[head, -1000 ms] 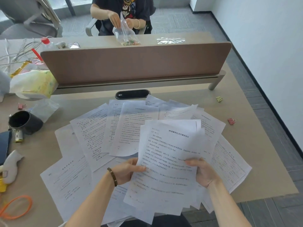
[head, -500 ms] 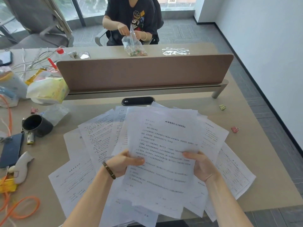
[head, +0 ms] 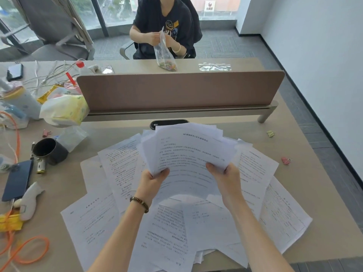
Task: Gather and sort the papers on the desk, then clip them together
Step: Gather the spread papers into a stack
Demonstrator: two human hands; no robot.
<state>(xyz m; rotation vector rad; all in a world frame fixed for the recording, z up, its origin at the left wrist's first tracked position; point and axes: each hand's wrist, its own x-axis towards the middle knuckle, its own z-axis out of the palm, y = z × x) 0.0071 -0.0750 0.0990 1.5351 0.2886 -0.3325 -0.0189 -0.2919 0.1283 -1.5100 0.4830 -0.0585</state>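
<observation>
A stack of printed sheets [head: 188, 154] is lifted above the desk, tilted away from me and fanned at its top. My left hand [head: 153, 181] grips its lower left edge, and my right hand [head: 225, 177] grips its lower right edge. Several loose printed papers [head: 94, 218] lie spread and overlapping on the beige desk [head: 306, 185] under and around my arms. A pink binder clip [head: 285, 160] and a green binder clip [head: 271, 133] lie on the desk to the right of the papers. Another pink clip [head: 46, 133] lies at the left.
A brown divider panel [head: 176, 91] crosses the desk behind the papers. At the left are a black cup [head: 50, 151], a dark phone [head: 17, 179], an orange cable [head: 25, 250], a tissue pack [head: 64, 110] and clutter. Opposite, a person [head: 165, 28] handles a clear bag of clips [head: 166, 59].
Both hands have lifted the held stack higher and farther from me, uncovering more papers below. The view has tilted up, showing more of the person opposite.
</observation>
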